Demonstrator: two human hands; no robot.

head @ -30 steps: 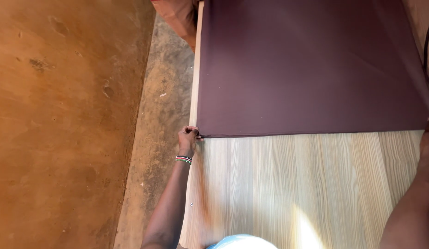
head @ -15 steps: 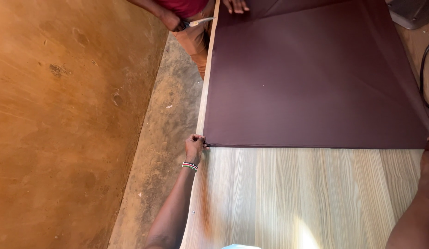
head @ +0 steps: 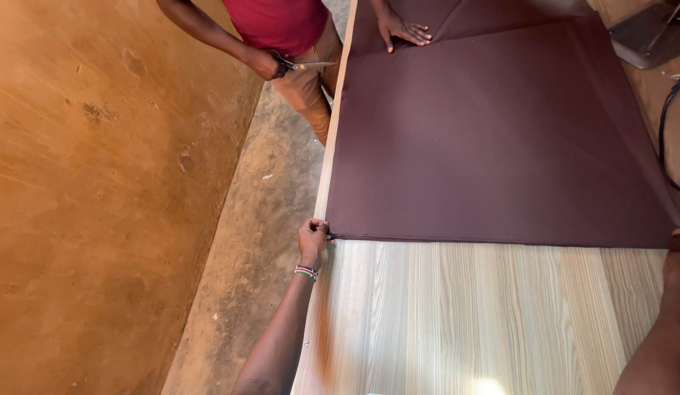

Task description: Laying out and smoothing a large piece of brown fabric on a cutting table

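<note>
The left arm ran up from six o'clock toward twelve, bare, with a beaded band at the wrist. The left hand (head: 313, 238) was curled, its fingers (head: 323, 232) pinched together. The right forearm rose along the four o'clock edge; the right hand (head: 677, 235) barely showed.

The fabric sheet (head: 493, 139) is a plain dark maroon-brown. The tabletop (head: 486, 314) is pale beige with lengthwise wood-grain streaks. The wristband (head: 306, 273) is beaded in red, green, white and black. The wall (head: 99, 197) is mottled orange-brown, the floor (head: 259, 219) speckled grey, and the co-worker's shirt (head: 281, 22) red.
</note>
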